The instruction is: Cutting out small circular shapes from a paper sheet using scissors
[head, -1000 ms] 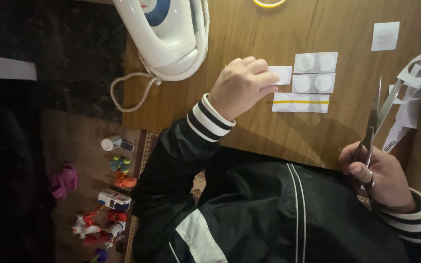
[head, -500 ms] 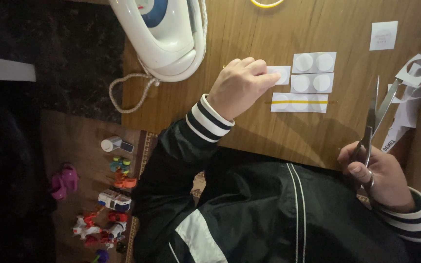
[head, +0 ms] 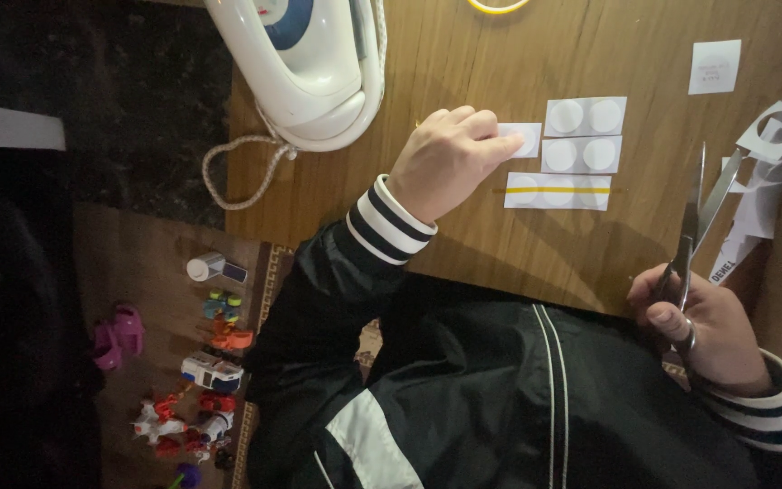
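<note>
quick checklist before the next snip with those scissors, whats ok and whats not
1. Scissors gripped in right hand: ok.
2. Blades open: ok.
3. Small white paper piece pinned by left hand: ok.
4. Left fingers apart from the blades: ok.
5. Paper between the blades: not ok, nothing there.
6. Iron off or cool: cannot tell.

On the table (head: 463, 244) the iron (head: 305, 63) sits left of the paper strips (head: 572, 154) — scissors (head: 694, 226) to their right.
</note>
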